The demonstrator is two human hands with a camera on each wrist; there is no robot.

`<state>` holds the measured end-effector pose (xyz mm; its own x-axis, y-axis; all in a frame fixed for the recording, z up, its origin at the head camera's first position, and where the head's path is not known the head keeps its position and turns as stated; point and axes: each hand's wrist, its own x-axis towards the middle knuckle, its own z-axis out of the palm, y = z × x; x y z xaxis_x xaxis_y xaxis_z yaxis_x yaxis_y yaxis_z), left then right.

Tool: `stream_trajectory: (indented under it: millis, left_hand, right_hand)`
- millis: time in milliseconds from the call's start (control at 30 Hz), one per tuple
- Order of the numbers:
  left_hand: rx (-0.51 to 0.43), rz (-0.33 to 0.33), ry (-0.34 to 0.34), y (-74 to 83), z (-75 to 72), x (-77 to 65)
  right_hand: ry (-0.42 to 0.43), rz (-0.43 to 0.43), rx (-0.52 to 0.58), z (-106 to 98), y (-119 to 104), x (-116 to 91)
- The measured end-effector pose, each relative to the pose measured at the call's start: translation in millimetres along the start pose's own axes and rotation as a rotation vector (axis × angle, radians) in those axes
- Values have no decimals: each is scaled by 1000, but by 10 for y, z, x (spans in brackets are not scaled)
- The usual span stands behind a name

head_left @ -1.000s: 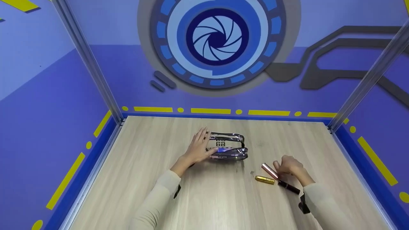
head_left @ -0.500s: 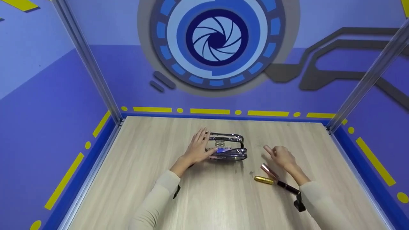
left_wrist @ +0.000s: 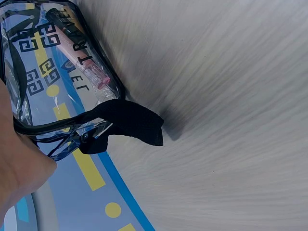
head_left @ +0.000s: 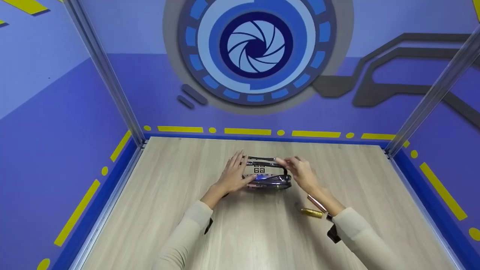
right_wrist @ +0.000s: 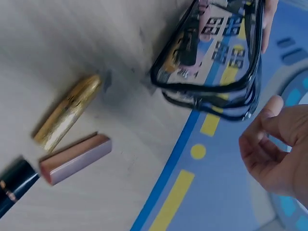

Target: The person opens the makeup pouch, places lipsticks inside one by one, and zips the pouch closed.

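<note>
A clear toiletry bag (head_left: 268, 170) with black trim and printed letters lies near the table's middle. Through its side, in the left wrist view, show a pink tube (left_wrist: 79, 60) and a dark one. My left hand (head_left: 231, 173) rests across the bag's left end, its fingers straight and the thumb spread on the front edge. At the bag's upper right corner is my right hand (head_left: 301, 171). In the right wrist view its fingers are loosely curled, apart from the bag, and nothing shows between them. A black strap (left_wrist: 130, 120) sticks out from the bag's left end.
Below the right forearm lie a gold lipstick (right_wrist: 70, 111), a rose tube (right_wrist: 77, 159) and a black tube (right_wrist: 15, 185), close together. The wooden table (head_left: 247, 236) meets blue panels (head_left: 112, 112) and metal posts (head_left: 107, 71) at its back and sides.
My right hand has left the lipsticks and moved up and left to the right end of the toiletry bag. The left hand and the bag have stayed in place.
</note>
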<state>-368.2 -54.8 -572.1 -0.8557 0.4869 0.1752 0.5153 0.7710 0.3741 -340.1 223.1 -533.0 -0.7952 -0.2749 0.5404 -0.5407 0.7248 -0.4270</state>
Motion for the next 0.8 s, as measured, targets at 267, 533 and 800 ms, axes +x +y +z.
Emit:
stream_trajectory:
  millis: [267,533,800]
  left_hand:
    - [11,-5,4,12,10,0]
    - [22,-19,-14,18,-10,-5]
    - [-2,14,12,-25,23,4]
  right_hand:
    - [-146,-45,-134,132,-237,93]
    - [-198,-110,-100,265,-271,128]
    - [-178,-10,-22,-30,-89,69]
